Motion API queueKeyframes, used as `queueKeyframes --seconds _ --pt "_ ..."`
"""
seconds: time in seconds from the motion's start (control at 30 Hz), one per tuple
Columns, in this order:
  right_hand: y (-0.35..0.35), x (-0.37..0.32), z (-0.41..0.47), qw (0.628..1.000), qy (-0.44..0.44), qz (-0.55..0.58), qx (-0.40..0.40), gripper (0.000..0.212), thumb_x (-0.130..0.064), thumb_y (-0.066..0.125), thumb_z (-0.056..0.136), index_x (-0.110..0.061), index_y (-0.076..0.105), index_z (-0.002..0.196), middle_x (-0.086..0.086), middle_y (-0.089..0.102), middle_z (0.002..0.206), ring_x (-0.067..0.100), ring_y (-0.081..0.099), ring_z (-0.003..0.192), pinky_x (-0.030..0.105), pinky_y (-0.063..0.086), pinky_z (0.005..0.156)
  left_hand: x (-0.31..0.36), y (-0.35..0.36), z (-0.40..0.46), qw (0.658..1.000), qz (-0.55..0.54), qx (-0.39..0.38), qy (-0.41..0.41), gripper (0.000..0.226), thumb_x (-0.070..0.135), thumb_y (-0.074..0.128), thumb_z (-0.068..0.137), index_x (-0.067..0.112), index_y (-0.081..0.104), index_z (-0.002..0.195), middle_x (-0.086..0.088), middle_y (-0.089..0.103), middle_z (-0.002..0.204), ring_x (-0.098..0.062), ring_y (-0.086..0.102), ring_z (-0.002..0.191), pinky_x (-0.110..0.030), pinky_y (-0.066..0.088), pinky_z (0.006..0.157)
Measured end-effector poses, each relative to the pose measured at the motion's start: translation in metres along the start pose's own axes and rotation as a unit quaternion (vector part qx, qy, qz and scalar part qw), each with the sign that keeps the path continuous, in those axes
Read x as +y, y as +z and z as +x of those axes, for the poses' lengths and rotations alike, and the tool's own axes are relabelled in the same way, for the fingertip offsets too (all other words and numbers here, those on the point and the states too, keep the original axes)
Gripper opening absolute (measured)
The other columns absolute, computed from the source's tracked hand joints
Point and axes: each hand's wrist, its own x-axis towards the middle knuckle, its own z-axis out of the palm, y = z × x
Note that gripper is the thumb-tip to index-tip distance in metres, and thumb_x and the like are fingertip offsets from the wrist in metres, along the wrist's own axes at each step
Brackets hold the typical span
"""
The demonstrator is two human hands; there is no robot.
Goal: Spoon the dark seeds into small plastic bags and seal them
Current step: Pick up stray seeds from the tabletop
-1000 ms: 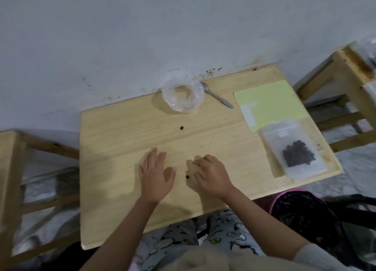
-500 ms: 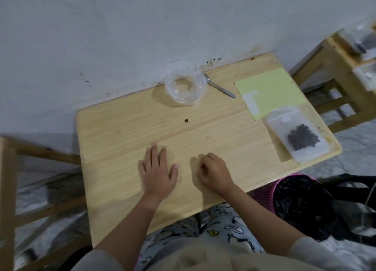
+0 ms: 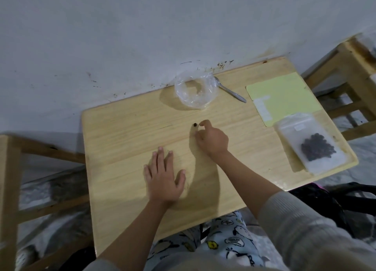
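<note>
Stray seed (image 3: 195, 124) lying loose mid-table, just off the curled right hand (image 3: 212, 141) fingertips, not yet pinched; left hand (image 3: 163, 179) flat, holding nothing. Best pinched lightly between thumb and forefinger, then dropped into filled bag (image 3: 309, 145).

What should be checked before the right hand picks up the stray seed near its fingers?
1. Seed in plain view on the table: ok.
2. Right hand beside the seed, fingers curled next to it: ok.
3. Seed already pinched: not ok, it lies just clear of the fingers.
4. Right hand holding anything else: cannot tell.
5. Left hand flat on the table, out of the way: ok.
6. Filled bag sealed: cannot tell.
</note>
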Motion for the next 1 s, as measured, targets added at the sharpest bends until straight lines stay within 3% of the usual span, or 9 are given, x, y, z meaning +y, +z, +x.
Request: queueKeyframes --seconds 0.2,0.47,0.63,0.73,0.83,1.0 --pt "0.012 -0.002 0.029 0.999 0.023 0.023 -0.022 0.027 -0.034 0.048 0.094 -0.024 0.057 0.118 0.001 0.071 0.098 0.028 0.062 0.095 0.033 0.044 0.069 0.0 -0.001 0.001 1.0 -0.017 -0.004 -0.011 0.07 0.056 0.04 0.085 0.022 0.033 0.146 -0.004 0.016 0.159 -0.024 0.012 0.146 -0.057 0.018 0.11" --pt "0.011 -0.001 0.027 0.999 -0.022 -0.01 -0.031 0.022 -0.027 0.041 0.097 -0.006 0.044 0.105 0.009 0.063 0.08 0.034 0.06 0.074 0.033 0.033 0.057 0.001 -0.001 0.002 1.0 -0.014 0.001 -0.019 0.069 0.055 0.043 0.083 0.022 0.037 0.143 -0.004 0.021 0.157 -0.024 0.017 0.144 -0.057 0.021 0.109" --pt "0.0 0.007 0.027 0.995 -0.017 0.098 -0.031 0.012 -0.018 0.039 0.096 -0.006 0.04 0.099 -0.002 0.044 0.061 0.027 0.047 0.06 0.033 0.03 0.056 0.005 -0.003 0.002 1.0 -0.013 0.009 -0.024 0.069 0.054 0.043 0.079 0.02 0.044 0.139 -0.006 0.029 0.155 -0.025 0.024 0.142 -0.058 0.027 0.106" --pt "-0.008 0.012 0.03 0.977 0.015 0.213 -0.02 0.005 -0.012 0.038 0.096 -0.007 0.038 0.093 -0.001 0.043 0.062 0.02 0.043 0.056 0.033 0.032 0.055 0.006 -0.005 0.002 1.0 -0.011 0.008 -0.027 0.069 0.054 0.043 0.078 0.02 0.044 0.139 -0.006 0.029 0.154 -0.026 0.025 0.141 -0.058 0.027 0.106" --pt "-0.015 0.016 0.032 0.961 0.061 0.266 -0.036 0.012 -0.005 0.037 0.093 -0.001 0.043 0.103 -0.001 0.045 0.065 0.013 0.043 0.056 0.029 0.033 0.052 0.007 -0.006 0.002 1.0 -0.008 0.008 -0.029 0.07 0.054 0.043 0.077 0.02 0.044 0.139 -0.006 0.029 0.154 -0.027 0.025 0.141 -0.058 0.026 0.107" --pt "-0.011 0.02 0.033 0.981 0.021 0.179 -0.075 0.03 -0.011 0.046 0.091 -0.004 0.047 0.12 -0.004 0.047 0.059 0.016 0.048 0.056 0.026 0.031 0.048 0.007 -0.006 0.002 1.0 -0.004 0.011 -0.025 0.07 0.053 0.045 0.077 0.019 0.046 0.138 -0.008 0.032 0.153 -0.029 0.029 0.14 -0.06 0.028 0.105"
